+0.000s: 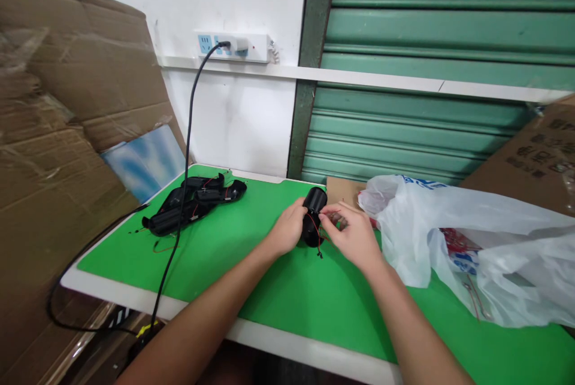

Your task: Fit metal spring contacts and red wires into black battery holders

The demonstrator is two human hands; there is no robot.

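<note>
one black casing [315, 199] in the grasp of left fingers [302, 206], red wiring [318, 230] between pinched right fingers [329, 217]

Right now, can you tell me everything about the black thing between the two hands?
The black thing is shiny and looks like plastic, with a broad far part and a rounded near part. Thin red wire hangs over its near part, ending in a small dark tip. It lies lengthwise, pointing away from the person, over the green tabletop. The left hand grips its side; the right hand's fingertips are at its middle, which they partly hide.
</note>
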